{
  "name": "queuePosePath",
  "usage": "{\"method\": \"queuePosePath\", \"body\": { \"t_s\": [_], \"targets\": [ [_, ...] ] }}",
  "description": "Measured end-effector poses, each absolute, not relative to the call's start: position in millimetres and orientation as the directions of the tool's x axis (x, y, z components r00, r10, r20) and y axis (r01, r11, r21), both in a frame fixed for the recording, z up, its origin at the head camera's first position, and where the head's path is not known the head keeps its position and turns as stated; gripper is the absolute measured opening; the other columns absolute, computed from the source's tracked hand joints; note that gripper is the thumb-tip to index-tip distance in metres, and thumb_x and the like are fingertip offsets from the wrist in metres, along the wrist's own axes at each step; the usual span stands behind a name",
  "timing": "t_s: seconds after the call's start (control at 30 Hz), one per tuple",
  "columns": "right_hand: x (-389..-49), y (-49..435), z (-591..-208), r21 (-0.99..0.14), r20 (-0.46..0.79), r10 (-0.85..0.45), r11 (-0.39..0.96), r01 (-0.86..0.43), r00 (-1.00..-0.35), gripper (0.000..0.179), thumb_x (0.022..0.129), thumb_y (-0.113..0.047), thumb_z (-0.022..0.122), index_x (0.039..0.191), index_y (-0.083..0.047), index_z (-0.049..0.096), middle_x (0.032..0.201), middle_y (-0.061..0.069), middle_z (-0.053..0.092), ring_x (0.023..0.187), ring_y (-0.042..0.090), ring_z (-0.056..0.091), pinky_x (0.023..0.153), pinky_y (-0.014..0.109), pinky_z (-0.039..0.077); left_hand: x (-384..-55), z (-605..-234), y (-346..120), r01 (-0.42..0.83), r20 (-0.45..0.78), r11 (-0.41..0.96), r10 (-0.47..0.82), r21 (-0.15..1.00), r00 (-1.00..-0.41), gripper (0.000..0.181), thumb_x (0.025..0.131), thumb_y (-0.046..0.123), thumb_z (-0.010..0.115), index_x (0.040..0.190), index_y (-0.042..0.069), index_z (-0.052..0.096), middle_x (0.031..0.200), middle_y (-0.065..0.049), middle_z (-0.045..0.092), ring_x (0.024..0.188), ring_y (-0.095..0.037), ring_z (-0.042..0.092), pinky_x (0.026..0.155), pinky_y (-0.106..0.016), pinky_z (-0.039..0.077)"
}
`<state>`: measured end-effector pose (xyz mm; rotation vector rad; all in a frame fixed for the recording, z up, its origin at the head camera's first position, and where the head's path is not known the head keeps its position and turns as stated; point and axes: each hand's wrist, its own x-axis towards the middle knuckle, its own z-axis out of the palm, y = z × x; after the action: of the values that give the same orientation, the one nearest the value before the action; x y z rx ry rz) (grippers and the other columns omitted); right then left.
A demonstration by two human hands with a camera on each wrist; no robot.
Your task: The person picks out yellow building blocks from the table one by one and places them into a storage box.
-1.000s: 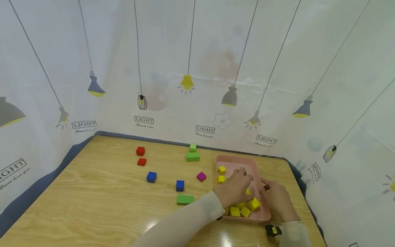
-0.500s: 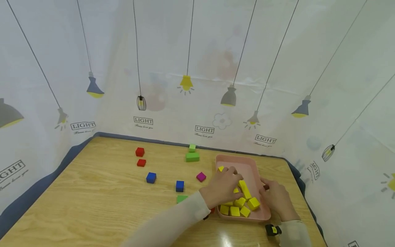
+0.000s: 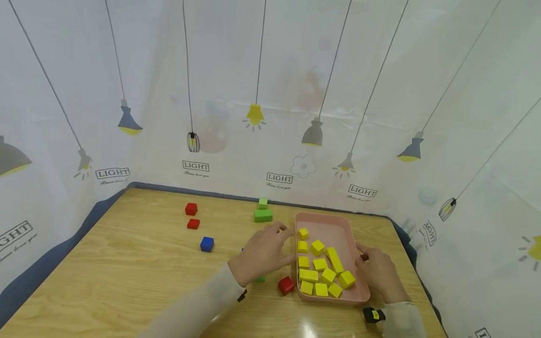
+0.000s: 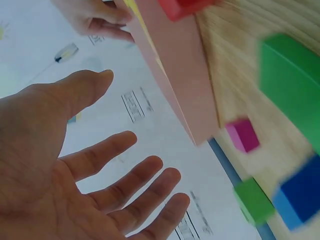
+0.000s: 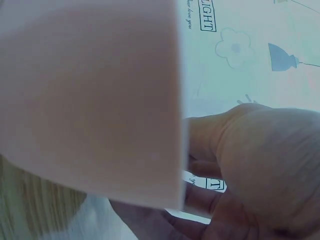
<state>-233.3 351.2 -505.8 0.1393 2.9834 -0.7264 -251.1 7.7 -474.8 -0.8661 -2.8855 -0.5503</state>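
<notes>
A pink tray [image 3: 324,227] holds several yellow blocks, among them a long yellow block [image 3: 334,259]. My left hand [image 3: 262,251] hovers just left of it with fingers spread and nothing in them; the left wrist view shows the bare palm [image 4: 30,170]. That hand hides most of one blue block and of a green block in the head view. A magenta block [image 4: 243,134] shows only in the left wrist view. My right hand [image 3: 379,270] grips the tray's right side, the rim covering parts of its fingers in the right wrist view. A red block [image 3: 286,285] lies beside the tray's near left corner.
On the wooden table [image 3: 127,263] lie two red blocks, the farther red one [image 3: 191,209] included, a blue block [image 3: 206,244] and a green block [image 3: 263,215] with a light green cube [image 3: 263,203] behind it. A printed curtain [image 3: 236,70] borders the table.
My left hand has moved left out of the tray to over the table, uncovering the yellow blocks and the red block beside it. My right hand stays on the tray's side.
</notes>
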Motion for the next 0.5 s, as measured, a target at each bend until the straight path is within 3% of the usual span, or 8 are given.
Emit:
{"method": "queuePosePath", "body": {
  "t_s": [0.23,0.5],
  "targets": [
    [-229,351,-506,-0.447,-0.097,0.109,0.883,0.141,-0.989,0.058,0.110,-0.010,0.066,0.166,0.003,0.057,0.127,0.028,0.082,0.087,0.026,0.067,0.073,0.037,0.057,-247,-481,-46,0.496,0.205,0.776,0.452,0.390,-0.868,0.062,0.103,0.043,0.092,0.154,0.014,0.074,0.153,-0.014,0.072,0.137,-0.039,0.071,0.112,-0.061,0.064],
    [-229,346,-506,-0.462,-0.120,0.140,0.868,0.180,-0.983,0.058,0.112,-0.010,0.062,0.168,0.004,0.055,0.122,0.024,0.080,0.080,0.024,0.063,0.066,0.032,0.051,-238,-489,-106,0.451,0.266,0.819,0.375,0.354,-0.888,0.061,0.100,0.038,0.095,0.152,0.012,0.076,0.149,-0.015,0.072,0.130,-0.038,0.074,0.102,-0.059,0.066]
  ]
}}
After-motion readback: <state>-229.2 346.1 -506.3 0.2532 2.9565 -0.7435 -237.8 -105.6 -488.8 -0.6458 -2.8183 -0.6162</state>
